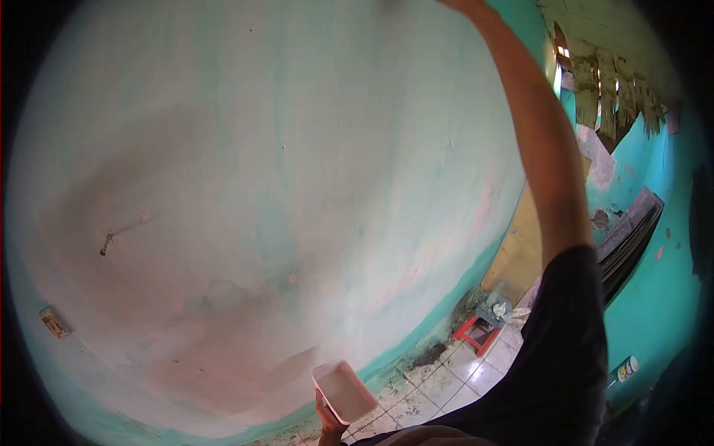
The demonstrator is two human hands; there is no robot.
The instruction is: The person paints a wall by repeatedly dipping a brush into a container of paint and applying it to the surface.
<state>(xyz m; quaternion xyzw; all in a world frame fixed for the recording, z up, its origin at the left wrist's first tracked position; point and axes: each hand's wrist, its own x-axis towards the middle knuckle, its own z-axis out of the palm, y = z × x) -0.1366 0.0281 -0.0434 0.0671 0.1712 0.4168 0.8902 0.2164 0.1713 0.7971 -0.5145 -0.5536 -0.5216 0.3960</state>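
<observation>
My left hand (328,418) is at the bottom, its fingers wrapped round the side of a pale pink rectangular tub (370,402). Inside the tub is a whitish, paint-like liquid. My right arm reaches high up along the wall, and only the edge of my right hand (460,4) shows at the top of the picture. Its fingers, and anything they hold, lie outside the view. The large wall (335,193) in front of me carries a streaky, thin white coat over turquoise.
A red stool (477,336) bearing a grey bag stands by the wall's foot on dirty white tiles (442,386). A hook (108,244) and a socket (55,322) sit on the wall at left. Dark boards (628,227) lean against the turquoise wall at right, near a small container (627,369).
</observation>
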